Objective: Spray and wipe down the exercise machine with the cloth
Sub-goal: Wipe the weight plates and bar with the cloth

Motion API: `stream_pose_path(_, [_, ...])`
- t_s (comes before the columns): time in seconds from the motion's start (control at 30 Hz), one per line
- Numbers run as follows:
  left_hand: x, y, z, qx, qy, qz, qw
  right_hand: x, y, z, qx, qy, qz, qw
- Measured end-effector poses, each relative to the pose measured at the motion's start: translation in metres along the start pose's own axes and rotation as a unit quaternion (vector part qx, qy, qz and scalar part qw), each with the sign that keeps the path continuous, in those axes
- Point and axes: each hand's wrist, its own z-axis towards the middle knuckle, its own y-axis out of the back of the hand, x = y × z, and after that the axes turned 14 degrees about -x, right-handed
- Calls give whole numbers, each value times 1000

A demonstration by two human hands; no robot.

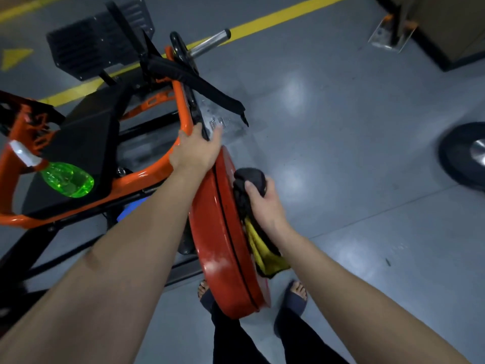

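The exercise machine [147, 177] has an orange tube frame, black pads and a red plate-like part [223, 245] standing on edge in front of me. My left hand [196, 151] grips the orange frame where it meets the top of the red part. My right hand [262, 203] holds a bunched dark grey and yellow cloth [258, 248] against the right face of the red part. A green spray bottle [67, 179] with a white cap lies on the black seat pad at the left.
A chrome weight peg [210, 43] sticks out at the top. A weight plate [464, 156] lies on the grey floor at the right, a yellow line [275, 18] crosses the floor beyond the machine. My sandalled feet [296, 295] stand below the red part.
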Motion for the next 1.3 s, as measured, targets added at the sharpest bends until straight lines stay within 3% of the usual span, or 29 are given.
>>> stream_pose_path(0.13, [10, 10, -66, 58, -15, 64, 996, 35, -17, 25, 4, 40, 51, 998])
stream_pose_path(0.2, [20, 5, -90, 42, -20, 74, 996, 18, -29, 35, 5, -3, 46, 999])
stream_pose_path(0.3, [27, -5, -95, -22, -33, 84, 996, -22, -17, 20, 22, -29, -90, 995])
stream_pose_path(0.37, [27, -6, -87, -17, -25, 88, 996, -42, 3, -2, 27, -75, -173, 982])
stream_pose_path(0.47, [22, -6, -80, -1, -29, 94, 995, -61, 20, -10, 22, -123, -203, 971])
stream_pose_path(0.7, [15, -6, -51, 38, -27, 98, 994, 57, -26, 22, 6, -33, -12, 999])
stream_pose_path(1.0, [11, -10, -19, 63, -31, 84, 994, -67, 24, -21, -5, -128, -146, 981])
stream_pose_path(1.1, [10, -11, 1, 84, -32, 58, 994, -56, 20, -18, -2, -95, -135, 986])
stream_pose_path(1.23, [15, 0, -14, 16, -40, 36, 998, -32, 14, -5, 26, -60, -93, 994])
stream_pose_path(1.3, [16, 9, -45, 71, -34, 82, 994, -22, 8, 6, 40, -71, -104, 991])
